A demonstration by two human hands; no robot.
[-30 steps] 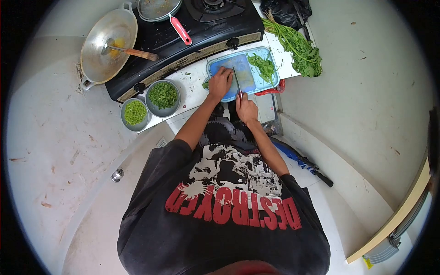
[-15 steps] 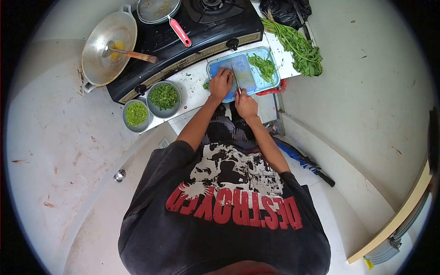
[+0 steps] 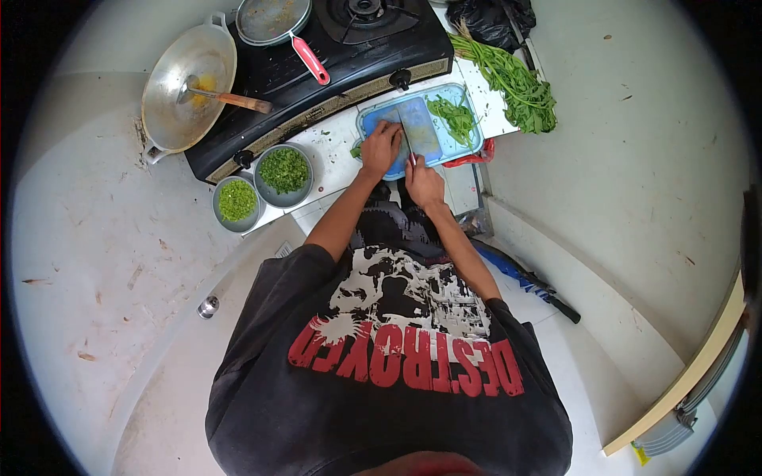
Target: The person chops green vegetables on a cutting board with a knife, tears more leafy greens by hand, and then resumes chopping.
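Observation:
My right hand (image 3: 425, 184) is wrapped round the handle of a knife (image 3: 409, 143), its blade pointing away from me over a blue cutting board (image 3: 426, 136). Close to the blade on its left, my left hand (image 3: 380, 149) presses down with curled fingers. Leafy greens (image 3: 355, 151) poke out at that hand's left side; whatever else lies under the fingers is hidden. The board rests on a light blue tray (image 3: 475, 145). Cut leafy stems (image 3: 453, 119) lie on the tray's right part, apart from both hands.
Two grey bowls hold chopped greens: dark ones (image 3: 284, 170) and paler ones (image 3: 236, 199). Behind the tray stands a black gas stove (image 3: 317, 107) with a red-handled pan (image 3: 309, 60). A wok (image 3: 168, 111) with a ladle (image 3: 238, 100) sits left. A leafy bunch (image 3: 516, 91) lies right.
The knife and my right hand have shifted very slightly to the left. My left hand stays at nearly the same spot beside the blade.

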